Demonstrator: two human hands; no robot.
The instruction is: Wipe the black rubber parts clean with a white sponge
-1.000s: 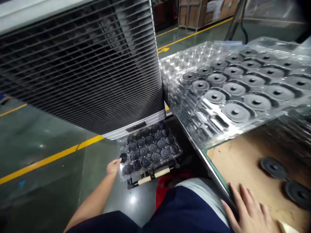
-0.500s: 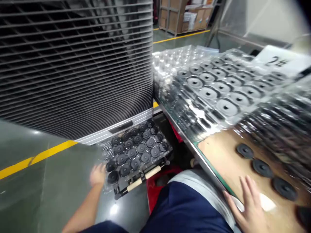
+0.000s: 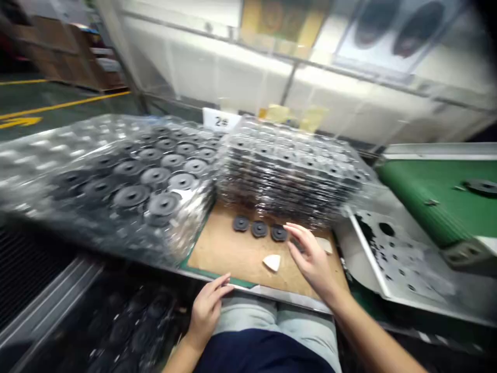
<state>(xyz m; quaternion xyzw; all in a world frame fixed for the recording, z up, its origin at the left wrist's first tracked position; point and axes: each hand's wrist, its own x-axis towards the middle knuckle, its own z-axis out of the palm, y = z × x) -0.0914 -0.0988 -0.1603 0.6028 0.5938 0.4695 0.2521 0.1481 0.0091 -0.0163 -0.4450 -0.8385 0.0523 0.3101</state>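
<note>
Three black round discs with a raised centre, a left disc [image 3: 240, 223], a middle disc [image 3: 259, 229] and a right disc [image 3: 278, 232], lie in a row on a brown board [image 3: 229, 254]. My right hand [image 3: 312, 261] is over the board with its fingers apart, fingertips beside the right disc. Something dark shows under these fingers, partly hidden. My left hand [image 3: 207, 310] is at the table's front edge, its fingers stretched out and nothing visible in them. A small white piece [image 3: 272, 262] lies between the hands.
Stacked clear trays [image 3: 287, 171] stand behind the discs. At left, a clear tray [image 3: 174, 199] bears several black discs. A green conveyor [image 3: 446, 191] and a grey perforated plate [image 3: 411, 259] are at right. A "2#" sign [image 3: 221, 120] stands behind.
The view has swung right, from the low tray beside the table to the board. My left hand has left that tray for the table edge. My right hand has moved to the discs.
</note>
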